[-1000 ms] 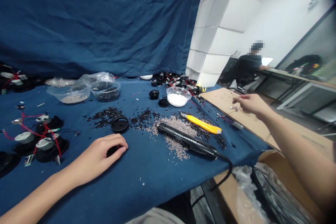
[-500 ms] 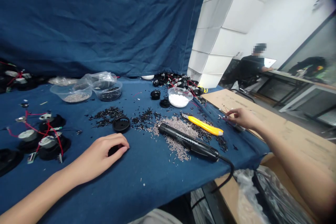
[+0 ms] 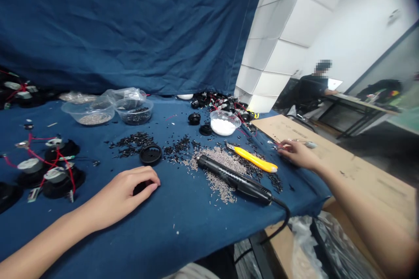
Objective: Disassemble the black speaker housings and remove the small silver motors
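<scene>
The right hand (image 3: 297, 155) now sits at the edge of the bench (image 3: 196, 232) rather than over the cardboard (image 3: 353, 174), at two o'clock from the one black screwdriver (image 3: 234, 178), which brings its nearly closed fingers to some thin wires (image 3: 277, 141); whether it grips them, I cannot tell. The left hand (image 3: 132, 187) rests half-curled at nine o'clock, nothing visible in it. I count one yellow knife (image 3: 253, 158), at one o'clock, and three clear tubs (image 3: 237, 124), one at twelve, two at ten.
</scene>
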`<action>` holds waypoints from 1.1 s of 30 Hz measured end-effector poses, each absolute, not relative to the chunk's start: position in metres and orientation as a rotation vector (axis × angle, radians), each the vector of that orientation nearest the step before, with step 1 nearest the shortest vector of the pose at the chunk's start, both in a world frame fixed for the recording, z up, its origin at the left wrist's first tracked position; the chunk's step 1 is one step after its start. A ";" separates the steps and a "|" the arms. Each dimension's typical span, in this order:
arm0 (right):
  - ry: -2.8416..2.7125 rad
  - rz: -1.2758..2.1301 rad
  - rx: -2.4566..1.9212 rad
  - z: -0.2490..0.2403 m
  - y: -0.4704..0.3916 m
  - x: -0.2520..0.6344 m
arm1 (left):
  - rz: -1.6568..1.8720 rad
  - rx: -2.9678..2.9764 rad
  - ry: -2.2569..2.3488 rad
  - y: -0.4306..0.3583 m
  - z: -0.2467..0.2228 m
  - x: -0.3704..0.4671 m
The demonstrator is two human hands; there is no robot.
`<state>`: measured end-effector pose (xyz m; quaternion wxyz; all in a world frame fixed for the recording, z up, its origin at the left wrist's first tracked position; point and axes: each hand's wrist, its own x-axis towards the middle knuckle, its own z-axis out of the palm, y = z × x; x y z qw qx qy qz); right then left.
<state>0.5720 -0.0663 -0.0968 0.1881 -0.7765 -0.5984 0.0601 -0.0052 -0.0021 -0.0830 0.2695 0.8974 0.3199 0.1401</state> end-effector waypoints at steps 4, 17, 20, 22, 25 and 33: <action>-1.666 0.208 -2.176 -0.096 -0.070 0.571 | 0.355 2.412 0.898 -0.001 -0.085 -0.005; -0.927 -0.290 -2.282 -0.098 -0.075 0.586 | 0.335 2.393 0.949 0.002 -0.090 -0.005; -1.046 -0.216 -2.268 -0.099 -0.077 0.588 | 0.333 2.397 0.962 0.004 -0.094 -0.007; -1.127 -0.181 -2.249 -0.100 -0.079 0.588 | 0.352 2.401 0.976 0.004 -0.095 -0.007; -1.210 -0.186 -2.196 -0.100 -0.080 0.587 | 0.381 2.399 0.984 0.003 -0.095 -0.006; -1.440 -0.035 -2.067 -0.089 -0.078 0.570 | 0.503 2.314 0.981 0.003 -0.101 -0.007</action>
